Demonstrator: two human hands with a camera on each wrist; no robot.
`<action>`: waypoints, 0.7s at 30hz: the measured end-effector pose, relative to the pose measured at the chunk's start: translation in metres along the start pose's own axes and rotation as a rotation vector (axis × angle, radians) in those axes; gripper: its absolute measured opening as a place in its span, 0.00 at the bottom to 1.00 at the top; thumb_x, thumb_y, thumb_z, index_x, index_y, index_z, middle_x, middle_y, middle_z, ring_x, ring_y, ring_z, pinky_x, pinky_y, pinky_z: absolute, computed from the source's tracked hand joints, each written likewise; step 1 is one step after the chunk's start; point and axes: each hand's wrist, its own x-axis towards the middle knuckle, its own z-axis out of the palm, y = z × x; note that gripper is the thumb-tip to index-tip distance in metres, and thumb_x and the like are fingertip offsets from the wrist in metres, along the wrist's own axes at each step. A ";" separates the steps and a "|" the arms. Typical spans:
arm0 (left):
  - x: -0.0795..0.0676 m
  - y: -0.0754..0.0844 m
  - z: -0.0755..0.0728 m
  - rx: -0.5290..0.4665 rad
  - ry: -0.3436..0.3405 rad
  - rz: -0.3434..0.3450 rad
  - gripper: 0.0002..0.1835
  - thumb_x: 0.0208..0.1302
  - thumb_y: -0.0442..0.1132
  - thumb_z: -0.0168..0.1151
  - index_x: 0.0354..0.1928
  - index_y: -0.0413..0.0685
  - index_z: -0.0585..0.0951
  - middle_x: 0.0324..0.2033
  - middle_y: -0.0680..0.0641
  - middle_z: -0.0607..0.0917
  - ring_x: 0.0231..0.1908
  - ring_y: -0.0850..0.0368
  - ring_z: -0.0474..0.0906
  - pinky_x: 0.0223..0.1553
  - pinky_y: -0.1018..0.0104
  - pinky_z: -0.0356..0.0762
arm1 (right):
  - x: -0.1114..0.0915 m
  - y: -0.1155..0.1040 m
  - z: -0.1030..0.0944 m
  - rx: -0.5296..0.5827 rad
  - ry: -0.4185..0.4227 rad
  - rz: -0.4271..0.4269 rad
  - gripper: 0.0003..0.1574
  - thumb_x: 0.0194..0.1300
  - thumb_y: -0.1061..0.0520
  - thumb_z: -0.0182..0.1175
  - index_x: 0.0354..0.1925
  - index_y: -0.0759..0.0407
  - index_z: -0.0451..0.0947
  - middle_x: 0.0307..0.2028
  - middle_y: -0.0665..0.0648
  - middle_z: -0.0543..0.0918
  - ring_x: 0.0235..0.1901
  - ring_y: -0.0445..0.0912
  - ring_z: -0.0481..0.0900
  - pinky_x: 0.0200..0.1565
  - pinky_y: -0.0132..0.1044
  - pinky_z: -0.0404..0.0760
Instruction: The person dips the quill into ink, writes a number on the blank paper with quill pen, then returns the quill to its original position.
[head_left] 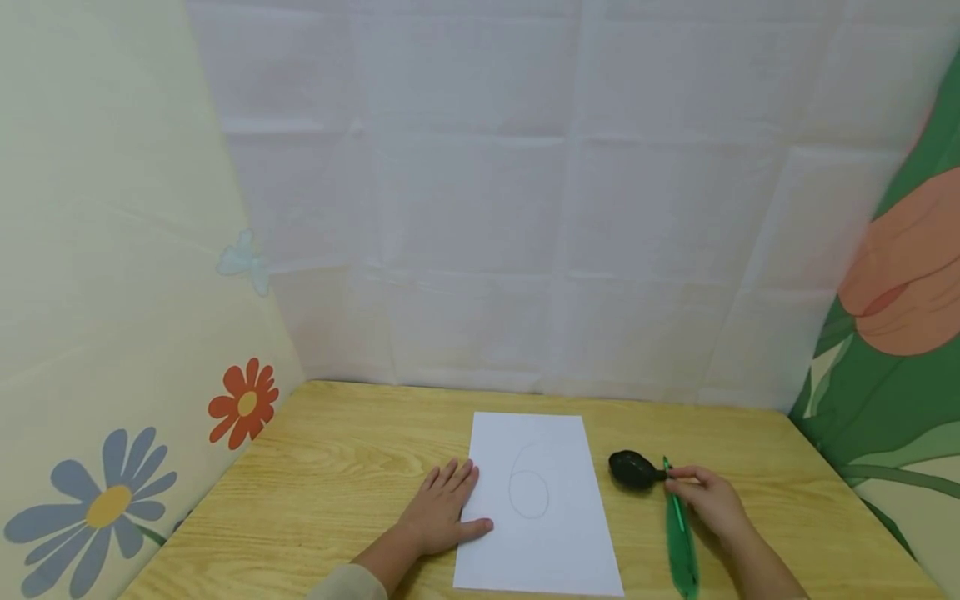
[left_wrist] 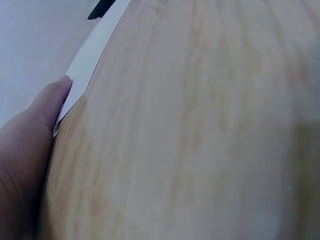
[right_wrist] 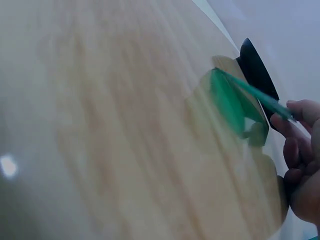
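A white sheet of paper (head_left: 566,558) with a pencil-thin figure 6 drawn on it lies on the wooden table. My left hand (head_left: 442,512) rests palm down over its left edge, fingers spread, the thumb on the paper. In the left wrist view only the thumb side of that hand (left_wrist: 30,135) shows. To the right of the paper, my right hand (head_left: 708,500) pinches the shaft of a green feather pen (head_left: 682,550), whose plume points toward me. Beside the fingertips sits a black, rounded object with a narrow neck (head_left: 632,470); whether they touch it, I cannot tell.
The wooden table (head_left: 360,450) ends at a pale hanging cloth (head_left: 465,208) behind. Flower-printed cloths stand along the left (head_left: 90,333) and right (head_left: 900,400) sides.
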 end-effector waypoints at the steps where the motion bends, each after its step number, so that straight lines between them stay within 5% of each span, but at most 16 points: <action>1: 0.000 0.000 0.000 0.000 0.001 -0.002 0.52 0.61 0.75 0.47 0.75 0.43 0.58 0.76 0.43 0.58 0.77 0.41 0.47 0.74 0.40 0.43 | 0.000 0.000 0.000 -0.002 -0.005 0.005 0.30 0.62 0.48 0.67 0.54 0.69 0.77 0.34 0.51 0.80 0.32 0.42 0.70 0.32 0.30 0.70; 7: 0.002 -0.002 0.003 0.015 0.000 -0.013 0.52 0.61 0.75 0.47 0.76 0.45 0.57 0.76 0.44 0.57 0.77 0.42 0.46 0.75 0.41 0.42 | 0.003 0.001 0.000 -0.049 -0.017 0.002 0.30 0.61 0.47 0.67 0.52 0.69 0.78 0.39 0.60 0.83 0.36 0.45 0.75 0.35 0.31 0.71; 11: 0.000 0.001 0.000 -0.005 0.003 -0.004 0.52 0.61 0.74 0.48 0.75 0.43 0.58 0.76 0.43 0.58 0.76 0.41 0.47 0.74 0.40 0.43 | 0.004 0.000 0.000 -0.077 -0.020 -0.014 0.30 0.62 0.46 0.66 0.51 0.69 0.79 0.52 0.69 0.81 0.47 0.51 0.78 0.41 0.33 0.72; 21: -0.001 0.002 -0.001 -0.017 0.007 0.000 0.52 0.62 0.74 0.48 0.75 0.41 0.58 0.76 0.41 0.58 0.76 0.39 0.47 0.74 0.38 0.43 | 0.004 -0.002 0.000 -0.085 -0.020 -0.008 0.29 0.64 0.47 0.63 0.53 0.68 0.80 0.49 0.66 0.84 0.53 0.60 0.78 0.50 0.45 0.76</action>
